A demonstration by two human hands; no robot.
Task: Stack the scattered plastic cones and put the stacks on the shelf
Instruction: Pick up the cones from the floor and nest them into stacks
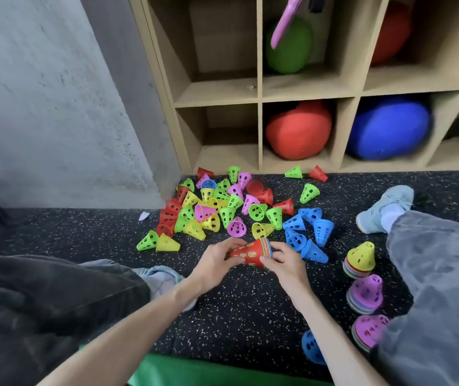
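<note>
We see the shelf (260, 90) cut off at the top and right edges, its blue ball (387, 129) smeared by blur. A trouser leg (431, 288) hides part of the lowest pink stack (369, 331), and the held stack (252, 253) is partly covered by fingers (271, 260).

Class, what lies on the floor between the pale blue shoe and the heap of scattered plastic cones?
Head view: only bare speckled black floor between shoe and heap.

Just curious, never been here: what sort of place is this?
Probably a children's play or sports room: speckled rubber floor, wooden cubby shelf holding soft balls, and bright plastic cones scattered about.
</note>
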